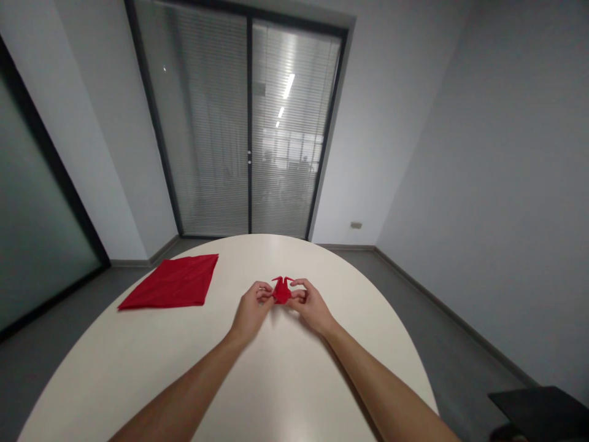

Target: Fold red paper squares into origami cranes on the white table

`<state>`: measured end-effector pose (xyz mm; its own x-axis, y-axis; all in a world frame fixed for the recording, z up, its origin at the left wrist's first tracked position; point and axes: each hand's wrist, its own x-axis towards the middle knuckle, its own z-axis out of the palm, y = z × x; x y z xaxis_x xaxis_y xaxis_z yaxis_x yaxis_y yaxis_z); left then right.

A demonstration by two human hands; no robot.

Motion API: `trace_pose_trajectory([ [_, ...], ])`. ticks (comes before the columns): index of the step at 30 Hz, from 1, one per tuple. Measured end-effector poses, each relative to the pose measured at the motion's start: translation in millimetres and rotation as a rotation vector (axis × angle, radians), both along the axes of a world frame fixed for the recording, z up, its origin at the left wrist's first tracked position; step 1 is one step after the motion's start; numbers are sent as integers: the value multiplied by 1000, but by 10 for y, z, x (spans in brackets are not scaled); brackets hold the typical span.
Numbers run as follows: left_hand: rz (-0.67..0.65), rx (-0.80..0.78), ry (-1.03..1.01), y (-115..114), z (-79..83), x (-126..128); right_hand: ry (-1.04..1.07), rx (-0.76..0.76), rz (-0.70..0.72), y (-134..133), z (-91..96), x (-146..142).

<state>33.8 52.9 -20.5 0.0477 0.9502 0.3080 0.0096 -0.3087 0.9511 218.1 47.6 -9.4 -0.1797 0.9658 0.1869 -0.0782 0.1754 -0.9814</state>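
Note:
A small red origami figure [282, 293], with two thin bent points sticking up at its far end, is held between my hands over the middle of the table. My left hand [254, 305] pinches its left side, fingers curled. On the opposite side, my right hand [313, 305] grips the right edge between thumb and fingers. Parts of the figure's sides are hidden behind my fingertips.
The round white table [151, 368] reaches out in front of me. A folded red cloth [175, 282] lies at its left. Beyond stand glass doors with blinds [211, 123]. A black chair [543, 408] shows at lower right.

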Motion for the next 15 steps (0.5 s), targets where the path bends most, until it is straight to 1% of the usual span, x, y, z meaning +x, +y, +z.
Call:
trace_pose_trajectory([
  [3,-5,-48,-22,-19,8,13,-36,-16,-9,-12,23,-8],
  [7,-35,-88,-15,-57,12,27,14,-13,-32,-6,53,-14],
  [12,-14,-61,0,-53,-12,29,7,3,-57,-5,49,-11],
  [15,18,-46,-24,-34,-16,30,-41,-2,-12,-29,40,-9],
])
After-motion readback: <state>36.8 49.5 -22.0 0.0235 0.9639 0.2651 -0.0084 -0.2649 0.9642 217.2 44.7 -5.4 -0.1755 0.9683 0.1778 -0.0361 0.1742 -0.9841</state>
